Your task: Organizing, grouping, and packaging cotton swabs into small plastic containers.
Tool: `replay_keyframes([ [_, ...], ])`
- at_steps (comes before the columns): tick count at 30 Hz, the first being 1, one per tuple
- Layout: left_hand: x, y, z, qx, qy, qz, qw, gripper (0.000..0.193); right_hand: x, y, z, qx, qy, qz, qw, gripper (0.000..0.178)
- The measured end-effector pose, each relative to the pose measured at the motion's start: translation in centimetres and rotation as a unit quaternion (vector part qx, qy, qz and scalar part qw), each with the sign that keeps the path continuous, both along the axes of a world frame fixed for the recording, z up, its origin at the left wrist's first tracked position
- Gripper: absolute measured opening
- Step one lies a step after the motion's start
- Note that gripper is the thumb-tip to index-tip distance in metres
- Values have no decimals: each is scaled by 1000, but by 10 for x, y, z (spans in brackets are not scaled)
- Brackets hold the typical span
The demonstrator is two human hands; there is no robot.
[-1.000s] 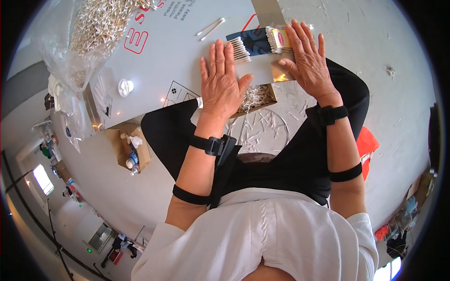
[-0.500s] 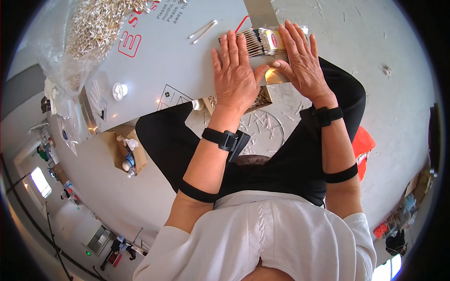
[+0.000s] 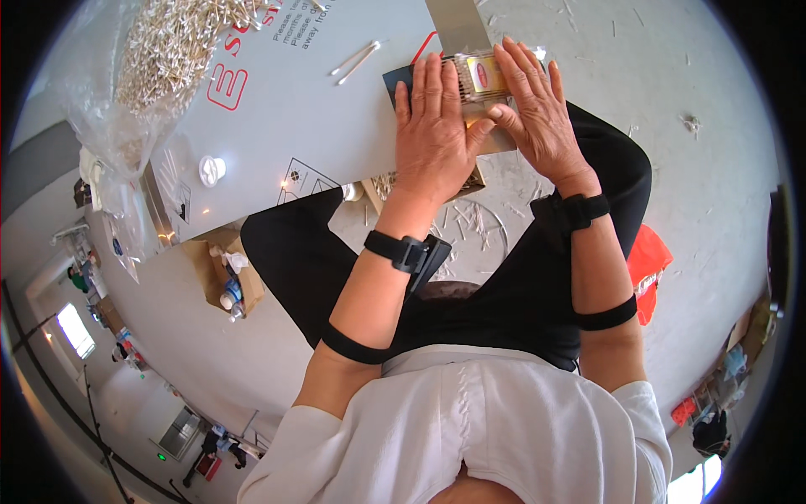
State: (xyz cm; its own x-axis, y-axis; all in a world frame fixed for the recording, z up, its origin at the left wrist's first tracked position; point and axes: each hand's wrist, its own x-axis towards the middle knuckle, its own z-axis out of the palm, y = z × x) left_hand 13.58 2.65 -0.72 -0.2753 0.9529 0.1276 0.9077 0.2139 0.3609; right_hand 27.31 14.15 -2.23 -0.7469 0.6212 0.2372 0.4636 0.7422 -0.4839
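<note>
A flat row of cotton swabs lies partly inside a clear packet with a yellow and red label [image 3: 482, 74], near the right edge of the grey table [image 3: 277, 118]. My left hand [image 3: 437, 139] lies flat with straight fingers over the left part of the swabs, hiding them. On the packet's right side rests my right hand [image 3: 541, 122], fingers stretched out and thumb pointing toward the left thumb. Beneath the left fingers a dark flat piece [image 3: 393, 84] sticks out. Neither hand is closed around anything.
Farther left lie two loose cotton swabs [image 3: 356, 64] and a white round cap-like piece [image 3: 211, 170]. A clear bag [image 3: 126, 155] holds a heap of swabs [image 3: 168, 67]. Below the table edge are a box of swabs [image 3: 472, 181], scattered swabs on the floor, and a cardboard box [image 3: 206, 265].
My left hand has slid right over the swab row, covering it and closing in on the packet. More of the dark piece shows at its left. My right hand has barely moved.
</note>
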Motion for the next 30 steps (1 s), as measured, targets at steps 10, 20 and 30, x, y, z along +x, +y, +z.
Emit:
replay_keyframes([
  [10,-7,25,-9,295,-436,107,843,62,-4,17,-38,-691,571,-174,407,31],
  [20,3,34,1,292,-468,129,824,70,-42,6,-3,-660,580,-215,426,37],
  [30,28,61,-3,320,-530,118,776,69,-44,3,-1,-636,577,-207,468,37],
])
